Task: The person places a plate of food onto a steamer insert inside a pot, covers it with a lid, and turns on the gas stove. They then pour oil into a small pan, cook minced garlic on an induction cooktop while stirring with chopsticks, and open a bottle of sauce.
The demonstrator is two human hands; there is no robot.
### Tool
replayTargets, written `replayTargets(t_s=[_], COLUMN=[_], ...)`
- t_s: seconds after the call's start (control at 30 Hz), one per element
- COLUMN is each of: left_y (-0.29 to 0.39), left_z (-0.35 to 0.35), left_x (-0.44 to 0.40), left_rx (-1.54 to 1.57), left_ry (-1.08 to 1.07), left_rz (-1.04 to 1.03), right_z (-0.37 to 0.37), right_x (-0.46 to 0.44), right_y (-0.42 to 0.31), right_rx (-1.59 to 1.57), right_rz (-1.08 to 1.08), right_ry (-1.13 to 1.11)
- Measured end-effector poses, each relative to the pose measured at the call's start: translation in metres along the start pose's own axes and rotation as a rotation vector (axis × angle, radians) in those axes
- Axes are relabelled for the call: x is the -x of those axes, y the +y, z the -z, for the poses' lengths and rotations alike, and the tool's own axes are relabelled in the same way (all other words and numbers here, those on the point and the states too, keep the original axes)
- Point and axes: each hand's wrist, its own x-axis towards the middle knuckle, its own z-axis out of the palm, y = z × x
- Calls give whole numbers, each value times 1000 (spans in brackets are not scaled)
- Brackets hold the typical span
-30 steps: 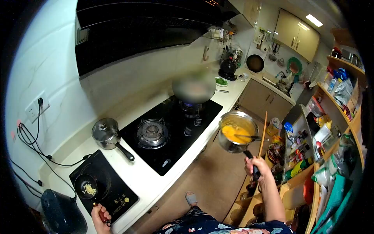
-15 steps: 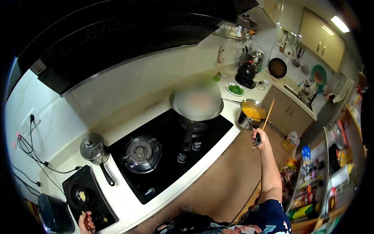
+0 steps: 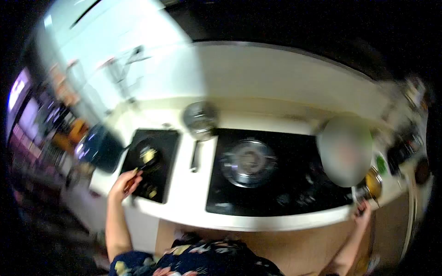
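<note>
At the left, my left hand (image 3: 125, 185) is closed around the red-brown handle of a small black pan (image 3: 148, 154), which holds pale chopped bits and sits on the black induction cooker (image 3: 159, 179). Far to the right, my right hand (image 3: 362, 212) is closed on the handle of the metal pot (image 3: 374, 184) with yellow-orange contents. That pot is at the counter's right part, beside the hob; whether it rests on the surface is hard to tell through the blur. A wok, its contents blurred (image 3: 345, 152), stands on the hob's right side.
A lidded saucepan (image 3: 200, 120) stands between the induction cooker and the gas hob (image 3: 290, 179), its handle pointing toward me. A bare burner (image 3: 248, 162) is on the hob's left. A dark blue container (image 3: 101, 149) is at the far left. Greens (image 3: 380, 163) lie behind the pot.
The view has swung left and is smeared. My right hand has carried the pot from over the floor to the counter's right part. My left hand still holds the small pan's handle.
</note>
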Motion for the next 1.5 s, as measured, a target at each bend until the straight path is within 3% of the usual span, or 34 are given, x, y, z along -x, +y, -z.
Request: replayTargets(t_s=[0.07, 0.13, 0.23, 0.3, 0.4, 0.67, 0.83, 0.87, 0.9, 0.93, 1.0, 1.13, 1.17, 1.27, 1.3, 1.37, 1.47, 1.5], left_y=[7, 20, 2, 5, 8, 18, 5, 5, 10, 10, 7, 0, -3, -16, -12, 3, 15, 16], left_z=[-1, -10, -6, -5, 3, 27, 47, 51, 53, 60, 66, 86, 92, 105, 109, 116, 116, 112], left_x=[-17, -39, -25, -29, -34, -42, -57, -60, -54, -57, -61, -57, -59, -52, -45, -17, 14, 20], left_rx=[15, -4, 6, 89, 83, -139, -91, -80, -122, -123, -126, -141, -148, -191, -268, -420, -456, -457], left_ry=[-19, -41, -42, -50, -23, -137, -270, -307, -312, -342, -389, -403, -396, -176, -95, 81, 26, -21], left_rz=[-3, -33, -57, -117, -127, -121, -176, -164, -157, -167, -213, -257, -258, -602, -722, -961, -1164, -1203], right_z=[30, 17, 4, -1, -7, -95, -161, -169, -193, -177, -143, -308, -317, -415, -436, -475, -536, -552], right_x=[-33, -67, -60, -76, -65, 144, 278, 300, 322, 327, 291, 416, 419, 480, 495, 510, 533, 538], right_y=[-2, 32, 1, -9, -19, -30, -21, -15, -9, 0, 36, 100, 132, 167, 173, 196, 213, 208], right_rx=[7, 148, 85, 261, 398, 412, 495, 584, 579, 607, 443, 643, 664, 699, 657, 539, 732, 824], right_rz=[-33, 367, 155, 37, 46, 355, 461, 487, 410, 363, 405, 308, 430, 290, 66, 1, 150, 78], right_ry=[-102, 294, 252, 327, 262, 752, 784, 707, 746, 595, 542, 153, 18, -384, -464, -720, -1027, -1063])
